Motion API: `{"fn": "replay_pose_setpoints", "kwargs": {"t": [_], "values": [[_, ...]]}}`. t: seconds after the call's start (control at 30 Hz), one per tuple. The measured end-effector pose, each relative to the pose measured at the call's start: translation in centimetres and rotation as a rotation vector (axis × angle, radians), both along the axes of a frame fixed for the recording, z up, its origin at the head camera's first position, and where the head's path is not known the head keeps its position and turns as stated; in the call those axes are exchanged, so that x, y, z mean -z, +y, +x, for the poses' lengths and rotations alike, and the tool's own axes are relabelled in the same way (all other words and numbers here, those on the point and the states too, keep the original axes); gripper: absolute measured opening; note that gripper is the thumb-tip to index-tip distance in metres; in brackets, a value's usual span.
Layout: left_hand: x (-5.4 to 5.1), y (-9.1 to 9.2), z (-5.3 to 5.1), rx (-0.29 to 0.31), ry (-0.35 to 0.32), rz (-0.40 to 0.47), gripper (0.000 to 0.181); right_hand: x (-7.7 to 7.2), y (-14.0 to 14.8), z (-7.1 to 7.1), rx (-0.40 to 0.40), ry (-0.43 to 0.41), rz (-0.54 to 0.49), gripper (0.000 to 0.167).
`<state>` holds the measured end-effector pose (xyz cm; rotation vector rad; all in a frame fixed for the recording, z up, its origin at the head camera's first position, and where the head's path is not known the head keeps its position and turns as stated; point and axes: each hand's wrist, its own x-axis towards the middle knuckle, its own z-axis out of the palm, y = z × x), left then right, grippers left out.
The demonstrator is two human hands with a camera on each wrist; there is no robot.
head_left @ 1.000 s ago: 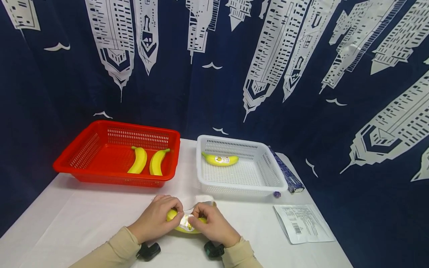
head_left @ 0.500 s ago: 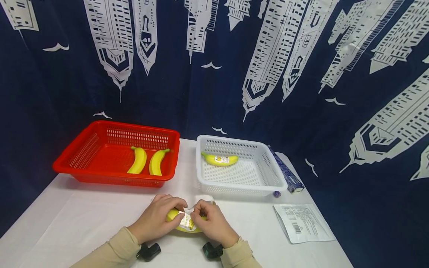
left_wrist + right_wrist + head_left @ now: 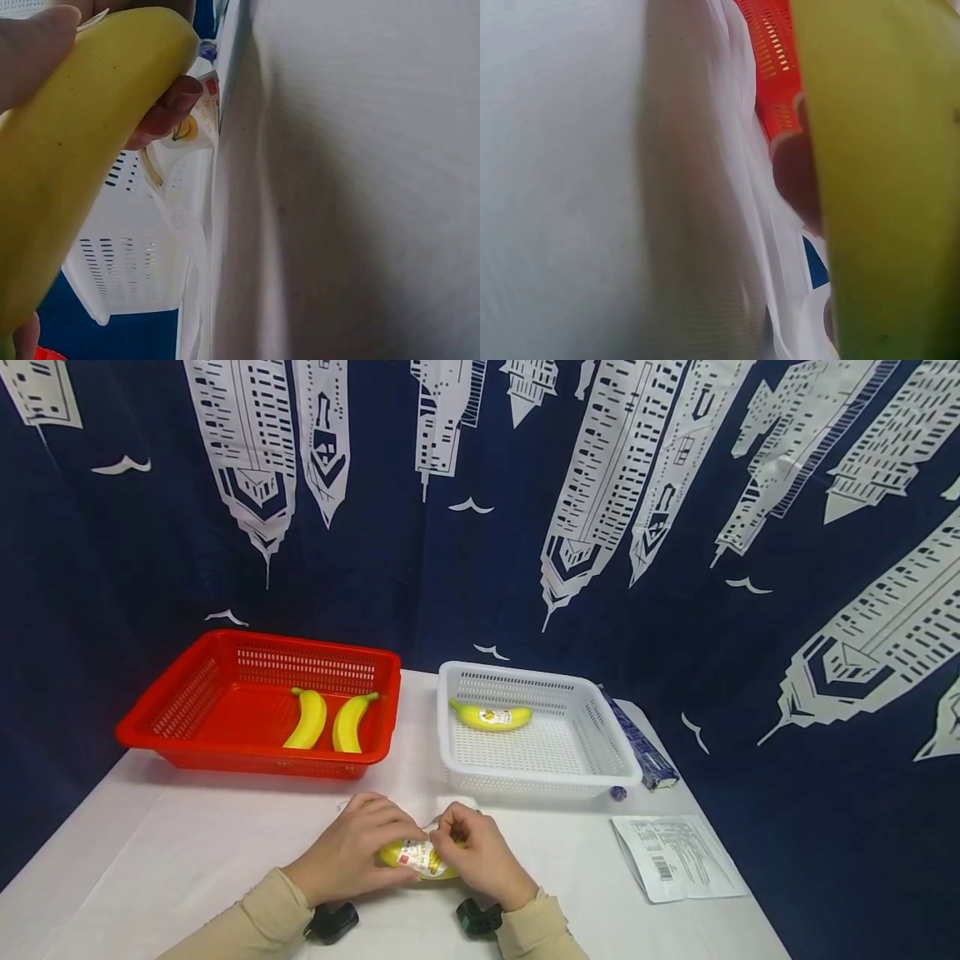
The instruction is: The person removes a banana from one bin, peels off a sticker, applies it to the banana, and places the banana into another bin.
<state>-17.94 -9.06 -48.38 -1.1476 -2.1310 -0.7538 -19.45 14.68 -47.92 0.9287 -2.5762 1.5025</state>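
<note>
In the head view a yellow banana (image 3: 442,873) with a white label (image 3: 420,857) on its side lies crosswise between the two hands. The left hand (image 3: 358,852) grips its left end, thumb along the near side and fingers over the far side. At the label's right part, the right hand (image 3: 480,856) has thumb and forefinger pinched against the banana. Large in the left wrist view, the banana (image 3: 82,142) has a thumb on top and fingertips behind it. The right wrist view shows the banana (image 3: 889,180) with fingertips at its edge.
A red basket (image 3: 255,758) at the back left holds two bananas (image 3: 307,720). One labelled banana (image 3: 510,718) lies in a white basket (image 3: 540,781). Right of that are a dark blue box (image 3: 645,750), a small purple item (image 3: 618,793) and a white packet (image 3: 678,858).
The left hand's fingers have straightened and spread along the banana, uncovering more of the label's left part. The right hand's pinch has shifted slightly up and right.
</note>
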Motion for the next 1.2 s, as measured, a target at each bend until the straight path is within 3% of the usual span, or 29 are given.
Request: {"fn": "replay_pose_setpoints", "kwargs": {"t": [0.2,0.37,0.57,0.9,1.2], "values": [[0.1,-0.1,-0.2,-0.008,0.011,0.037,0.039,-0.1,0.4,-0.1,-0.071,0.018,-0.069,0.007],[-0.1,-0.2,-0.2,-0.020,0.037,0.085,0.038,-0.1,0.9,-0.3,-0.142,0.072,-0.105,0.016],[-0.2,-0.3,-0.3,-0.055,0.044,0.123,0.038,-0.5,1.2,-0.3,-0.167,0.114,-0.090,0.029],[-0.2,-0.3,-0.3,-0.086,0.052,0.158,0.029,-0.9,1.6,-0.4,-0.128,0.057,-0.048,0.029],[-0.5,-0.4,-0.1,-0.086,0.009,0.190,0.022,-1.1,1.7,-0.3,-0.198,-0.027,-0.205,0.025]]}}
